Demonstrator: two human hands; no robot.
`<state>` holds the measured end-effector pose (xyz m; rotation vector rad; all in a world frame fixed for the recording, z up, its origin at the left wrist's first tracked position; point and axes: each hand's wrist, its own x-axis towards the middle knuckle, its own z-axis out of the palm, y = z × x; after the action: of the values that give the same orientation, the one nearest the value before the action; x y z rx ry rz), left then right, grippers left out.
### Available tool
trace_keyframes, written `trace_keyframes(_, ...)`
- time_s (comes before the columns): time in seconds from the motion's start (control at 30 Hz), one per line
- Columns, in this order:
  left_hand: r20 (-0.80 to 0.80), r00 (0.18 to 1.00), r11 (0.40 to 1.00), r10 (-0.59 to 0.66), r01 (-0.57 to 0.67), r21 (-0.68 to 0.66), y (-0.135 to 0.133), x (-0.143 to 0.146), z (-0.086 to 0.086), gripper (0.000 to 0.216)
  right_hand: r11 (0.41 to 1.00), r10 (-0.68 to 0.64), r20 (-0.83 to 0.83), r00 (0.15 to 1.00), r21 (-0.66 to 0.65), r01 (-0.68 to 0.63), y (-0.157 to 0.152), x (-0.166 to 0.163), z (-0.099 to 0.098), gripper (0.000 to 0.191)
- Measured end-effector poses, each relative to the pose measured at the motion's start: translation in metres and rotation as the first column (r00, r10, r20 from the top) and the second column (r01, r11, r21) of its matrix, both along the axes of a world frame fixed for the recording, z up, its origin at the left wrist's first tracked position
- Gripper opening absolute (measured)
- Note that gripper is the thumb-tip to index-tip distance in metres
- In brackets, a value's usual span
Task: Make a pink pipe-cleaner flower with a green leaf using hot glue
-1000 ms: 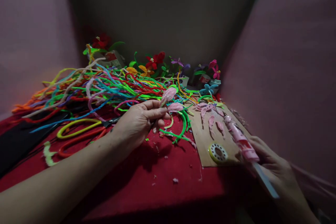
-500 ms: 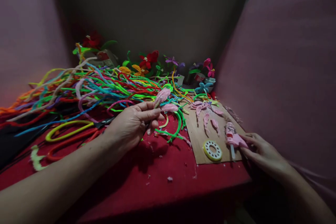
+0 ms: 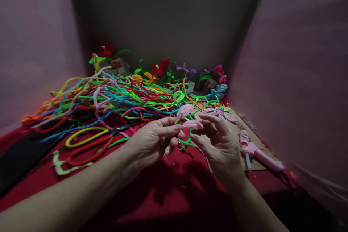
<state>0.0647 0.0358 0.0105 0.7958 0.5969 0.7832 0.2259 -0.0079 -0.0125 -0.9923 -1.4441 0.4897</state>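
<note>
Between the thumb and fingers of my left hand [image 3: 157,137] is a pink pipe-cleaner flower [image 3: 192,125] with two fuzzy petals pointing right. Its lower end is hidden by my fingers. My right hand [image 3: 219,139] is just right of the petals, thumb and fingers apart and curved around their tips; whether a fingertip touches them I cannot tell. Beyond that hand, a pink glue gun [image 3: 254,150] lies on a cardboard sheet [image 3: 259,141]. More pink petals [image 3: 213,111] lie on the cardboard behind my right fingers.
A big heap of coloured pipe cleaners [image 3: 136,96] covers the back left of the red cloth [image 3: 130,203]. Scissors [image 3: 108,134] with yellow and red handles lie left of my left hand. Finished pipe-cleaner flowers [image 3: 160,67] stand along the back wall. A blue flower [image 3: 214,94] is at the back right.
My right hand has let go of the glue gun and come left to the pink petals. The glue gun now lies on the cardboard. My left hand still holds the flower.
</note>
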Motion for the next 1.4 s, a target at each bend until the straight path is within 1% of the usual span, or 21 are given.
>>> trace_keyframes(0.07,0.001,0.999,0.999,-0.035,0.035,0.021,0.000,0.000,-0.003,0.008,0.996,-0.020,0.054,0.998,0.093,0.015,0.003,-0.002,0.001,0.023)
trace_keyframes(0.13,-0.006,0.999,0.997,-0.048,0.048,0.056,0.000,0.001,-0.005,0.006,0.983,-0.077,0.142,0.987,0.178,0.051,0.003,0.001,0.004,0.015)
trace_keyframes(0.2,-0.024,0.999,0.995,-0.029,0.031,0.092,0.000,0.002,-0.006,0.007,0.971,-0.134,0.191,0.972,0.222,0.090,0.002,0.005,0.008,0.015)
trace_keyframes(0.27,-0.053,0.999,0.992,0.002,0.004,0.125,0.000,0.003,-0.006,0.009,0.961,-0.178,0.202,0.963,0.247,0.126,0.000,0.010,0.012,0.015)
trace_keyframes(0.33,-0.085,0.996,0.987,0.030,-0.016,0.161,0.001,0.004,-0.005,0.012,0.957,-0.185,0.190,0.964,0.260,0.133,0.000,0.014,0.017,0.016)
trace_keyframes(0.47,-0.134,0.989,0.970,0.058,-0.024,0.241,0.004,0.004,-0.005,0.013,0.960,-0.146,0.176,0.973,0.265,0.095,0.002,0.018,0.025,0.014)
trace_keyframes(0.57,-0.155,0.985,0.962,0.070,-0.026,0.272,0.003,0.002,-0.005,0.015,0.964,-0.125,0.243,0.962,0.260,0.059,0.004,0.018,0.025,0.013)
trace_keyframes(0.73,-0.157,0.987,0.955,0.031,0.017,0.296,-0.001,0.003,-0.005,0.017,0.969,-0.111,0.343,0.933,0.246,0.025,0.008,0.016,0.021,0.010)
trace_keyframes(0.87,-0.163,0.986,0.958,0.029,0.020,0.288,-0.004,0.005,-0.003,0.017,0.963,-0.175,0.323,0.930,0.253,0.093,0.008,0.011,0.017,0.008)
trace_keyframes(1.03,-0.157,0.987,0.956,0.020,0.027,0.291,-0.004,0.005,-0.002,0.018,0.966,-0.191,0.268,0.944,0.221,0.132,0.006,0.005,0.012,0.008)
trace_keyframes(1.23,-0.191,0.981,0.951,0.030,0.031,0.309,-0.006,0.005,0.001,0.016,0.972,-0.185,0.265,0.946,0.192,0.136,0.005,0.001,0.011,0.007)
trace_keyframes(1.33,-0.219,0.975,0.952,0.045,0.024,0.305,-0.008,0.006,0.004,0.015,0.965,-0.214,0.257,0.942,0.207,0.163,0.005,-0.001,0.010,0.006)
trace_keyframes(1.4,-0.237,0.970,0.943,0.059,0.024,0.331,-0.008,0.006,0.005,0.012,0.959,-0.243,0.270,0.932,0.213,0.188,0.005,-0.002,0.008,0.007)
